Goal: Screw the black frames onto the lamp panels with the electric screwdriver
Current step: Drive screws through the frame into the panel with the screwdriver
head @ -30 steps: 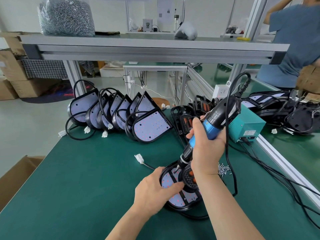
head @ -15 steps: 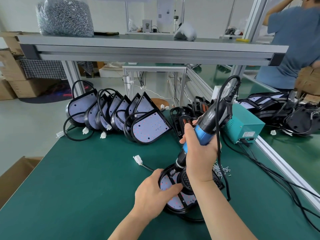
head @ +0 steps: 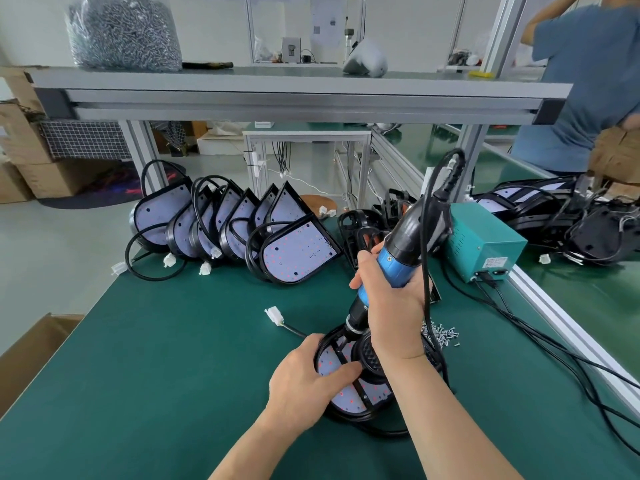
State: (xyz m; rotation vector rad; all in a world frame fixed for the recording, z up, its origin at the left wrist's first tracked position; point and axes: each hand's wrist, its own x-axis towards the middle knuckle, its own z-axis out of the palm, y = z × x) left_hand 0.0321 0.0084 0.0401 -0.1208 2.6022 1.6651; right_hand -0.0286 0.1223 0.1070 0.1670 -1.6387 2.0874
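The panel [head: 349,398] lies flat on the green mat [head: 156,341], with the black frame [head: 341,353] laid over its face. The left hand [head: 304,379] holds the panel at its left edge, fingers curled over the rim and thumb pressed across the face. The right hand [head: 391,306] is above the panel with its fingers wrapped tight round the blue grip of the screwdriver [head: 394,268]. The tool leans back and to the right, and its bit is down at the far-left part of the frame. Its black cord loops from the top end down past the panel's right side.

Just right of the panel lies a small heap of screws [head: 441,332]. Just beyond the panel's far-left edge lies a white connector [head: 275,314] on a short cable. Further behind the panel, bare panels [head: 298,251] lean in a row, with spare frames [head: 360,226] to their right. Back and to the right of the panel sits a teal box [head: 485,240].
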